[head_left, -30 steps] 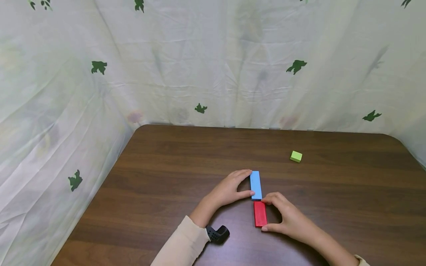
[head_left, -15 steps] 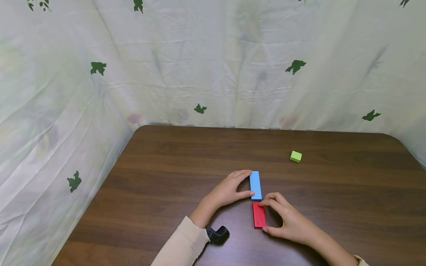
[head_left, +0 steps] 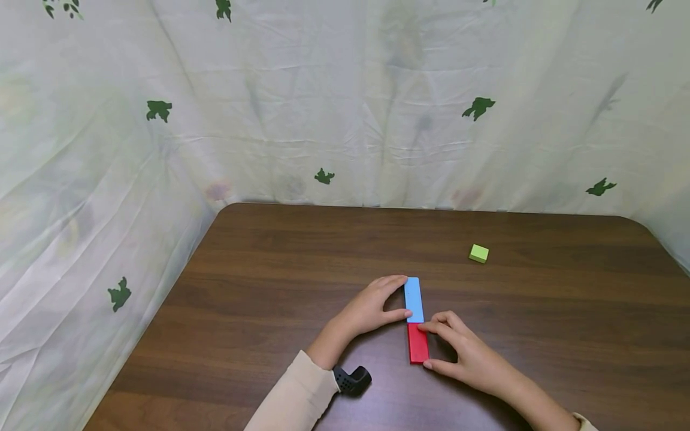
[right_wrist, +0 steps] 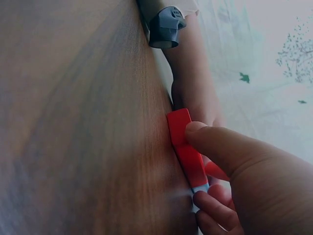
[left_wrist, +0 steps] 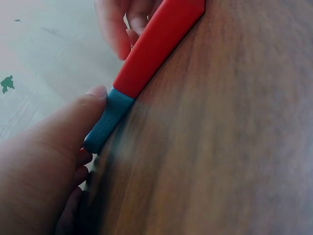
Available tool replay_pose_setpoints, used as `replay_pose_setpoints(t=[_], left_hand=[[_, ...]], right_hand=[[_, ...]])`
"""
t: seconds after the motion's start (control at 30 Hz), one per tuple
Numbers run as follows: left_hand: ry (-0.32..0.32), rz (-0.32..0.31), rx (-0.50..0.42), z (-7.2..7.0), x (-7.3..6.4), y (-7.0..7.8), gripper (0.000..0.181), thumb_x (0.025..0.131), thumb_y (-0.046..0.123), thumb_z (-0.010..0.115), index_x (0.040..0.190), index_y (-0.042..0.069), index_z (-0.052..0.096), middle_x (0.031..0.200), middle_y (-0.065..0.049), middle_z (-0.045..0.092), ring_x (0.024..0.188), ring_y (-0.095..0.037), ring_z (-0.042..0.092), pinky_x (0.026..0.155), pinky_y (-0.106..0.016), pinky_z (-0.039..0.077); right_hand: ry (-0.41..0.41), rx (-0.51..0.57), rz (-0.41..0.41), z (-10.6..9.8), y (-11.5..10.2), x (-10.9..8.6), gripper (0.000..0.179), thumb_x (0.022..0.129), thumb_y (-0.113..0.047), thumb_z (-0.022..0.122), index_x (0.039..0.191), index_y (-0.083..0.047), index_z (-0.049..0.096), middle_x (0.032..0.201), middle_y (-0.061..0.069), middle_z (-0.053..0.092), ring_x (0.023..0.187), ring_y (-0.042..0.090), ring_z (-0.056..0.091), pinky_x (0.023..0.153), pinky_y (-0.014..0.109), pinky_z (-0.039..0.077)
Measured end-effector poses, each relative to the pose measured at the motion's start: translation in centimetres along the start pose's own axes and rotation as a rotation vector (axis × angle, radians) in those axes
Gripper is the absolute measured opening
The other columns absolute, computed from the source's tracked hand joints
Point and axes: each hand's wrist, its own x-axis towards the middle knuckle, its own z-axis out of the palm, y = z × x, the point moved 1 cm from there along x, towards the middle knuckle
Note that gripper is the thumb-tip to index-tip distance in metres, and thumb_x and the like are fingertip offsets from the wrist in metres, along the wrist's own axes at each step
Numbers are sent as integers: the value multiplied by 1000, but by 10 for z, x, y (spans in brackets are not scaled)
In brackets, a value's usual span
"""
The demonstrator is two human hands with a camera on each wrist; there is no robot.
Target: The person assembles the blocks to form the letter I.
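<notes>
A flat blue block [head_left: 414,299] lies lengthwise on the table, its near end meeting the far end of a red block [head_left: 417,343]. My left hand [head_left: 368,306] holds the blue block from the left, index finger by the far end and thumb by the near end. From the right, my right hand [head_left: 474,353] grips the red block between thumb and index finger. In the left wrist view the red block [left_wrist: 154,46] and blue block [left_wrist: 108,120] touch end to end. The right wrist view shows the thumb on the red block [right_wrist: 188,156], with little of the blue visible.
A small lime-green block [head_left: 478,253] sits farther back on the brown wooden table [head_left: 302,251]. Behind the table hangs a pale curtain [head_left: 345,102] with green leaf shapes. A black wrist camera [head_left: 353,381] is strapped to the left wrist.
My right hand has shifted the red block slightly left, then forward against the blue block, so the thin gap between them has closed. The left hand and blue block stay in place.
</notes>
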Motion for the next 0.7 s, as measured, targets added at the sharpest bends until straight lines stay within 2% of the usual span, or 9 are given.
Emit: replay_pose_setpoints(t=[0.27, 0.4, 0.53, 0.7], left_hand=[[9, -6, -35, 0, -2, 2, 69, 85, 48, 55, 140, 13, 33, 141, -1, 33, 129, -16, 27, 103, -33, 25], [50, -6, -61, 1, -5, 1, 65, 87, 46, 53, 140, 13, 34, 142, 1, 32, 129, -15, 27, 102, -35, 26], [99, 20, -67, 2, -9, 3, 61, 88, 43, 52, 138, 11, 36, 141, 0, 34, 128, -15, 28, 102, -35, 27], [119, 45, -52, 4, -16, 7, 60, 88, 41, 53, 138, 12, 37, 140, -1, 35, 128, -16, 29, 102, -35, 27]], right_hand=[[-1, -10, 9, 0, 0, 0, 51, 73, -32, 75, 118, -16, 57, 108, -10, 42, 97, 5, 45, 79, 24, 45], [-10, -8, 20, 1, 1, 0, 51, 73, -33, 74, 118, -16, 57, 109, -10, 42, 98, 5, 45, 80, 25, 45], [-10, -3, 21, 1, 1, 0, 50, 73, -33, 74, 117, -16, 57, 109, -10, 42, 99, 5, 45, 81, 25, 45], [-8, -3, 21, 1, 1, 0, 50, 72, -31, 75, 117, -17, 57, 109, -9, 43, 98, 5, 45, 81, 24, 45]])
